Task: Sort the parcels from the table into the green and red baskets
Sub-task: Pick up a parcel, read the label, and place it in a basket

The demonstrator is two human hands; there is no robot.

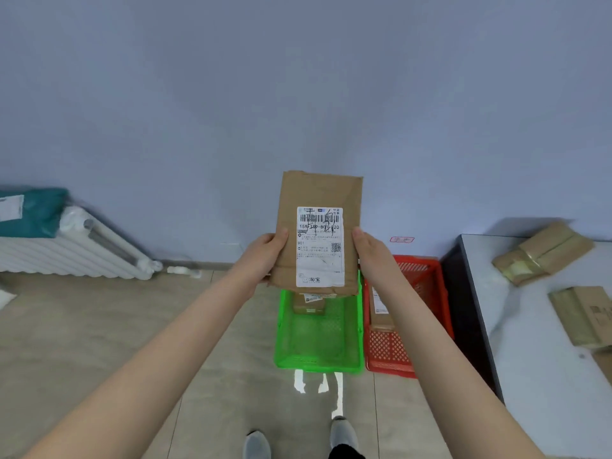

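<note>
While both arms reach to frame centre, the left hand (265,256) and right hand (372,256) pinch a labelled cardboard parcel (319,233) by its edges, seemingly above the green basket (318,359).

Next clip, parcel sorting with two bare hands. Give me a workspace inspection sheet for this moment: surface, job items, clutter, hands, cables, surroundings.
Surface: grey table at right edge, three brown parcels on it in view.
Job items: held parcel upright, label facing the camera, in front of the baskets; green basket on the floor holds a parcel; red basket touching its right side holds one too.
Clutter: teal bag on the radiator; white scraps on floor at left.
Hands: left hand and right hand grip the parcel's side edges.
Cables: nothing seen.
Surroundings: plain bluish wall, small red label above the red basket, tiled floor, shoes at bottom.
</note>
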